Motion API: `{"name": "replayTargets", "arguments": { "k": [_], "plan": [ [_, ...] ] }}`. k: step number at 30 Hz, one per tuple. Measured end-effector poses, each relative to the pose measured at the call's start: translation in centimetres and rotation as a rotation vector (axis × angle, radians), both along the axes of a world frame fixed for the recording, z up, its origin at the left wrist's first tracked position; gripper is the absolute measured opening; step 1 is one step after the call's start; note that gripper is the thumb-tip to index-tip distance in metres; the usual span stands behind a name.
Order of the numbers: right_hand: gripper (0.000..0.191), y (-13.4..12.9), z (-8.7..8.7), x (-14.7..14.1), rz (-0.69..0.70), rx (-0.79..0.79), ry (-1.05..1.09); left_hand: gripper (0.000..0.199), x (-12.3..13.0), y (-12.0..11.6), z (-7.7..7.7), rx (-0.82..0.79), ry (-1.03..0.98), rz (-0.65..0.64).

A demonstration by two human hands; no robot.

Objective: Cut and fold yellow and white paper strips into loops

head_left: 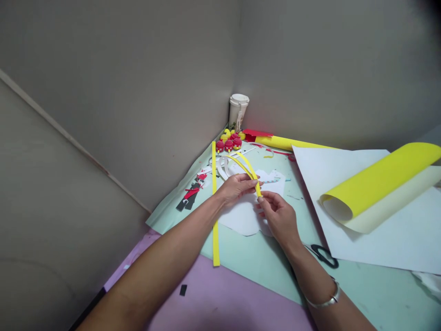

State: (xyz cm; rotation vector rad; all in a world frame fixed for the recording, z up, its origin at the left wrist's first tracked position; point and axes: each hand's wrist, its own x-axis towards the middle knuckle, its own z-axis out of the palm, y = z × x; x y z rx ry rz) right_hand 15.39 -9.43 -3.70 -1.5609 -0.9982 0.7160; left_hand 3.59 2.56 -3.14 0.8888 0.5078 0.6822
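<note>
L hand (236,188) pinches bent yellow strip (253,174) w/ thumb + fingers; R hand (278,216) pinches its near end, just below L hand. Strip up over white paper (241,218), btwn hands; two pinches prob. so springy bend can't pop open. Other yellow strip (215,243) flat, partly under L arm (172,248), maybe to stay straight. Scissors (324,255) near R hand, prob. for quick grab. Cup (238,112) + red/yellow balls (228,145) at far end, prob. out of way.
</note>
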Motion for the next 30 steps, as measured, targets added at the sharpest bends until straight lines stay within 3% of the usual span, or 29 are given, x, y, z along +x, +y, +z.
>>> {"name": "replayTargets", "arguments": {
  "k": [8,13,30],
  "plan": [
    [0.039,-0.07,0.98,-0.02,0.052,-0.025,0.199,0.024,-0.09,-0.12,0.37,-0.031,0.002,0.029],
    [0.036,0.14,0.62,0.44,0.07,-0.045,0.334,0.013,-0.2,-0.23,0.82,-0.061,-0.026,0.061],
    [0.032,0.27,0.82,0.71,0.147,-0.091,0.525,0.02,-0.23,-0.21,0.64,-0.057,-0.006,-0.003]
  ]
}}
